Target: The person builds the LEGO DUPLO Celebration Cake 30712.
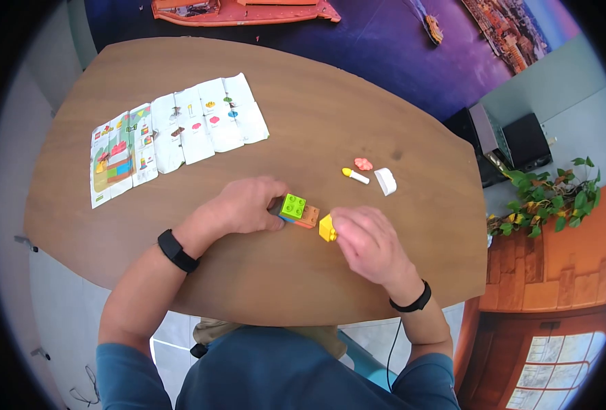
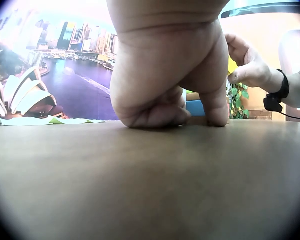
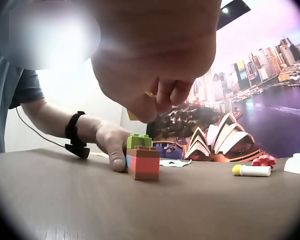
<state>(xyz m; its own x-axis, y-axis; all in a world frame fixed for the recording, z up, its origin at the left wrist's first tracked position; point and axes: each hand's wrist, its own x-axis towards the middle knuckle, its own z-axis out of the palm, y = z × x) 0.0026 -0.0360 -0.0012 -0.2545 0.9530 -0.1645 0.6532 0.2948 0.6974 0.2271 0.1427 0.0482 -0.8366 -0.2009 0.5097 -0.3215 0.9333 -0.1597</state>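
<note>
Right hand [image 1: 371,246]: the thumb and fingers pinch a small yellow brick [image 1: 327,229], tilted, some of its studs facing the person. Both wrist views show the brick raised off the table [image 1: 248,287], higher than the top of the brick stack [image 3: 144,170]. The other fingers are bent in behind the pinch.

Left hand [image 1: 248,201]: the thumb and fingers bend around the stack's left end and hold it where it stands on the table; the exact contact on the far side is hidden.

Key relation: the stack's long axis runs from the left hand toward the right, its right end slanting slightly toward the person. The yellow brick lies just beyond that right end, a little nearer the person and apart from it. A green brick [image 1: 293,205] stands highest at the left end; at the right end, a brown brick [image 1: 311,216] shows bare studs. The left hand is thus nearer the stack, while the right is nearer its uncovered end.

Surroundings: beyond the right hand lie a white candle with a yellow tip [image 1: 359,178], a red scalloped piece [image 1: 363,164] and a white rounded piece [image 1: 385,182]. A creased picture sheet [image 1: 180,130] lies beyond the left hand, toward the table's far left.
</note>
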